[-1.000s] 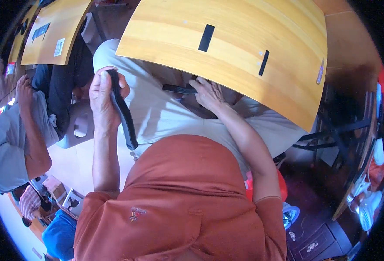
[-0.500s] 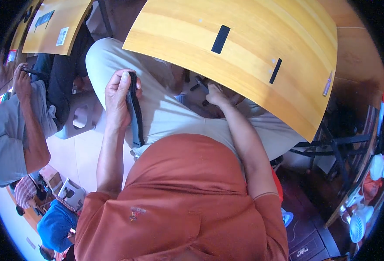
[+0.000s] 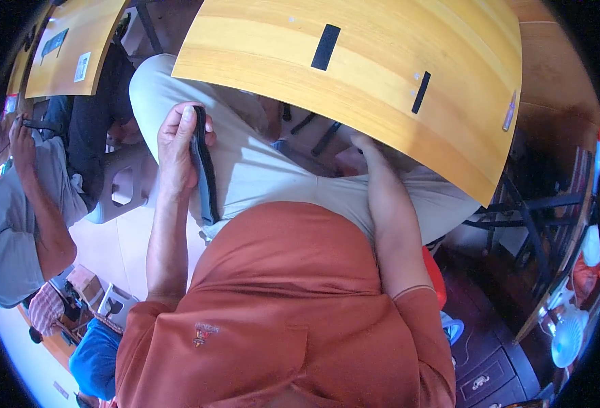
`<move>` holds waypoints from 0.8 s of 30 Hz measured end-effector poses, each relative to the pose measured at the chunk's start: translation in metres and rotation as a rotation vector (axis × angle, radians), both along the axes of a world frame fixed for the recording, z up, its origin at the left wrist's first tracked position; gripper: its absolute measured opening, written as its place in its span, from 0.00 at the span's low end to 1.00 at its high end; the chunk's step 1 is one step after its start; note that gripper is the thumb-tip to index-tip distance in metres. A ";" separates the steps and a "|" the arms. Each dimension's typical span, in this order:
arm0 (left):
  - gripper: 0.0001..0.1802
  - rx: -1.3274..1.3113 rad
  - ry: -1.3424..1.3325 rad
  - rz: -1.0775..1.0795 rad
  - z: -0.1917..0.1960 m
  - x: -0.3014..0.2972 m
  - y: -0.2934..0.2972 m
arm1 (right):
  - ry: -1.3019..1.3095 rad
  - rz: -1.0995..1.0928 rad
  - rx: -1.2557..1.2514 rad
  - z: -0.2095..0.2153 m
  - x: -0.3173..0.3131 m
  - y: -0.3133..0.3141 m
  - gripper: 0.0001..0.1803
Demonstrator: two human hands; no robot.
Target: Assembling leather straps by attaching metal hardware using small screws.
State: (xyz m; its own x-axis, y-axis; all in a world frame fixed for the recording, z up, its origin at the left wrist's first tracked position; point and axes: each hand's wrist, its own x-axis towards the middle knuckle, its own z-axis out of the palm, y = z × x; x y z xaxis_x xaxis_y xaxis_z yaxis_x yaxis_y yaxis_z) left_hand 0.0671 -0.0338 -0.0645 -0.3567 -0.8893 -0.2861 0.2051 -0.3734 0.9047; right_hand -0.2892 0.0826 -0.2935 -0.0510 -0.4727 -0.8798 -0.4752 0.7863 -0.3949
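Yellow wood grain in wavy bands covers the desk (image 3: 381, 58), its near edge bowed by the lens. Two flat, matt black pieces lie on it, a wide rectangle (image 3: 326, 47) and a narrow strip (image 3: 421, 92), with a slim purplish tool (image 3: 509, 114) near the right edge. On the near side, the left hand (image 3: 184, 139) is closed around a long black strap (image 3: 205, 178), thumb pressed flat near its upper end; the strap looks soft and layered, curving gently downward above pale, creased trousers (image 3: 259, 178). Beneath the desk edge, the right hand (image 3: 360, 141) is mostly hidden, so how far open it is and whether it has hold of anything cannot be told. Close to it, in shadow, lie slender dark pieces (image 3: 326, 139). Smooth rust-coloured knit forms the shirt (image 3: 279, 265), with a small embroidered patch. Off to the left, a co-worker in grey cloth holds another black strip (image 3: 43, 125) beside a moulded plastic stool (image 3: 120, 207); at lower right stands dark, polished furniture (image 3: 490, 364) with ornate pale handles.
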 end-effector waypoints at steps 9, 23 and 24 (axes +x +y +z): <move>0.13 -0.051 -0.058 -0.055 0.001 -0.010 -0.002 | 0.409 0.469 -0.288 0.030 0.062 0.011 0.33; 0.13 -0.113 -0.101 -0.110 0.013 -0.010 0.007 | -0.113 0.345 -0.758 0.181 0.159 -0.019 0.13; 0.13 -0.123 -0.095 -0.110 0.015 -0.010 0.009 | -0.105 0.348 -0.766 0.189 0.161 -0.017 0.13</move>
